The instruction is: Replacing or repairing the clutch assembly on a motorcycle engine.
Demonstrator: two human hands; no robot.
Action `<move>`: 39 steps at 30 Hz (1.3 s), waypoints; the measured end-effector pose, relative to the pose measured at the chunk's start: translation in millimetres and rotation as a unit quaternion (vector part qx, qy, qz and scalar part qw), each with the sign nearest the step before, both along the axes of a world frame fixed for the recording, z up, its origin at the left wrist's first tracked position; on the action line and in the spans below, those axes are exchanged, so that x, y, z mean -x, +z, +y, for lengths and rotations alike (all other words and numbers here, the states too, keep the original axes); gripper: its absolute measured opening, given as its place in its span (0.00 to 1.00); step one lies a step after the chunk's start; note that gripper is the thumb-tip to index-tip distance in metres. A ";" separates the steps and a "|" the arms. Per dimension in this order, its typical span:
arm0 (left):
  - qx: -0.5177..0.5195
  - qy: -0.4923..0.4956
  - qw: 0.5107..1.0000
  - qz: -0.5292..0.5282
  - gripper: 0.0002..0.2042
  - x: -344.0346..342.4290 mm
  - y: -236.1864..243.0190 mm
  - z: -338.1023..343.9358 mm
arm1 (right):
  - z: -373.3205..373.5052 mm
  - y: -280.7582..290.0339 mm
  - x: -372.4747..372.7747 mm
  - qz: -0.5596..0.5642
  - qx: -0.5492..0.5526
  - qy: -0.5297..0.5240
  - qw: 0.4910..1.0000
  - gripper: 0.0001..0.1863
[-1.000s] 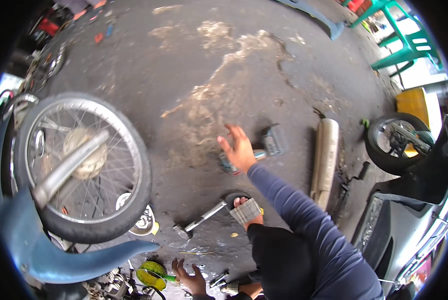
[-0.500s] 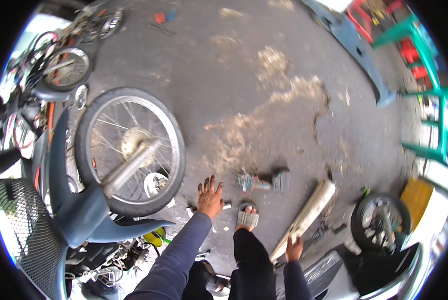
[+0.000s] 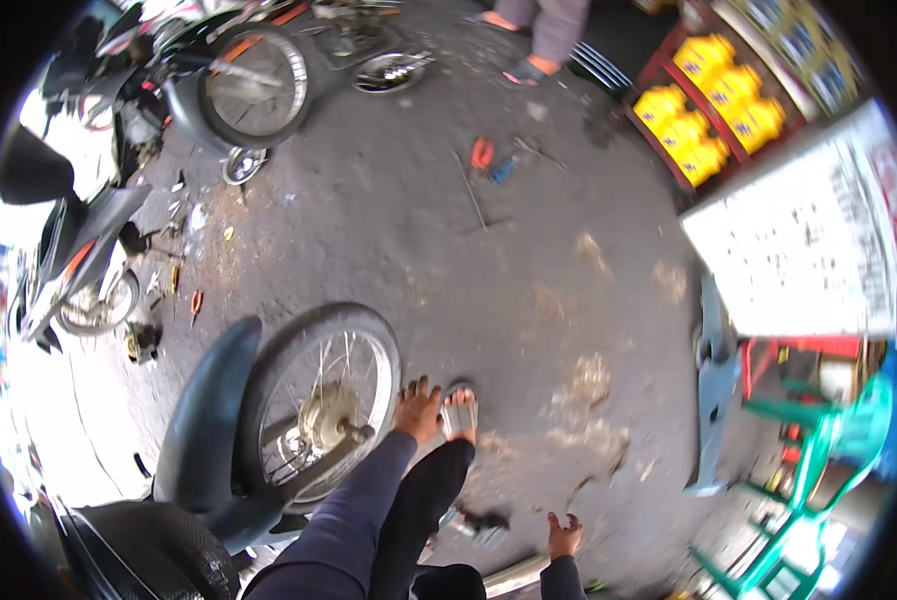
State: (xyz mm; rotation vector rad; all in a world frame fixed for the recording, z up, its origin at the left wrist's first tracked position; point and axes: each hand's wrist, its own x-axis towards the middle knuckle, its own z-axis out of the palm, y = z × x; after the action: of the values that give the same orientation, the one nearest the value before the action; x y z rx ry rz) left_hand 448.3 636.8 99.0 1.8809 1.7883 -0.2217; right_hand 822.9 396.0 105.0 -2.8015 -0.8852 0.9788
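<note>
My left hand [image 3: 418,410], fingers apart and holding nothing, hangs over my sandalled foot [image 3: 458,417], near the rim of a spoked wheel [image 3: 326,398]. The wheel is attached to a motorbike fork beside a blue-grey mudguard [image 3: 203,420]. Low on the right, my right hand [image 3: 563,533] is empty, its fingers loosely bent and apart. Below it lies a long pale exhaust [image 3: 516,574], largely hidden by my legs and sleeve. A dark tool [image 3: 488,527], too blurred to name, lies left of that hand.
Motorbikes [image 3: 68,280] line the left, with pliers [image 3: 196,305] and loose tools on the floor. Another person's legs [image 3: 548,40] stand at the top. Rightward are a shelf of yellow bottles [image 3: 703,80], a white board [image 3: 788,240], green chairs [image 3: 808,470] and a blue-grey panel [image 3: 708,400].
The view has swung, bringing another person's legs, the shelf and the board in. My right hand has drawn back from near the tools and exhaust; my left has risen from low down to beside the wheel.
</note>
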 end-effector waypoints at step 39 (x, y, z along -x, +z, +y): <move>-0.180 0.970 0.128 -0.103 0.18 293.7 41.2 246.2 | 630.3 19.7 872.0 0.191 0.022 0.887 0.420 0.25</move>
State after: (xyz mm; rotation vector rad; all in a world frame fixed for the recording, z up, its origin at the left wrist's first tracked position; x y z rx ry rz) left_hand 154.6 883.0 140.2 -1.5072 2.2678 1.3284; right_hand -49.1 1026.4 124.7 -0.2465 -3.3937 1.2343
